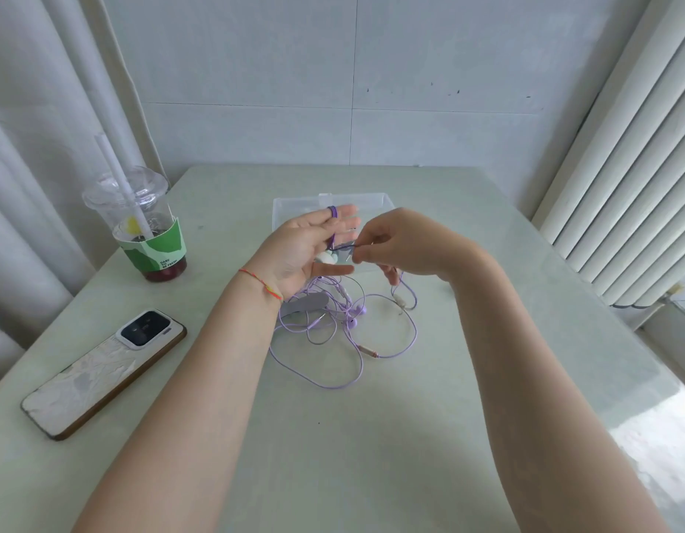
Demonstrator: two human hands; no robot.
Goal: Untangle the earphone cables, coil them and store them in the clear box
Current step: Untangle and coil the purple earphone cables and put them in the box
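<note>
The right hand (394, 244) pinches a dark purple cable (342, 247) at thumb and forefinger, that grip pressed tight. The left hand (306, 251) stands spread, palm up, with the same cable wound in turns around a fingertip. The cable looks light, limp and springy, likely to uncoil if let go, so hold it near the wound turns. Below the hands a lilac earphone tangle (333, 328) sprawls on the pale, smooth bench (371, 455), just before the clear box (294, 207). A phone (102, 371) and a lidded drink cup (144, 228) sit left; curtains hang at both sides.
</note>
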